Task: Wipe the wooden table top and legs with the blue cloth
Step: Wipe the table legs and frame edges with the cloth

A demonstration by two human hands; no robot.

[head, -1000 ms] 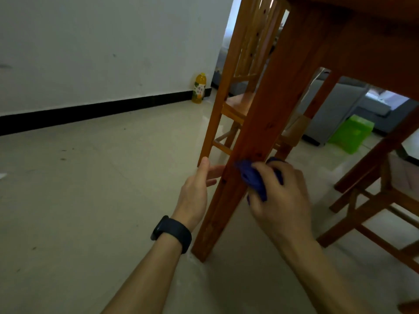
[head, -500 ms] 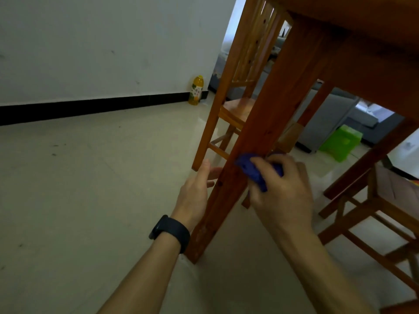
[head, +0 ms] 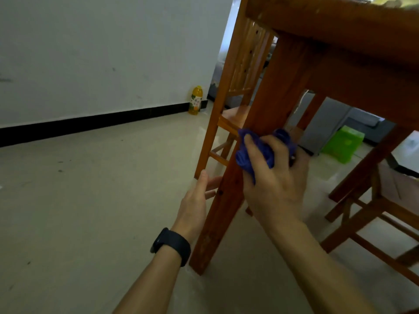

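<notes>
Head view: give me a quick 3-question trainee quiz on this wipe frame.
1. True or false: the blue cloth is pressed against the table leg.
2. Which hand holds the cloth?
A. left hand
B. right hand
C. both
3. Fill in: the yellow bottle stands on the floor against the ____.

Key: 1 true; 2 B; 3 wall.

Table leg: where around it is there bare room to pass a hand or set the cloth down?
Open floor lies between the table leg and the wall's black skirting. It is crowded behind the leg, by the chair, and beside the right hand, where another chair stands.
</notes>
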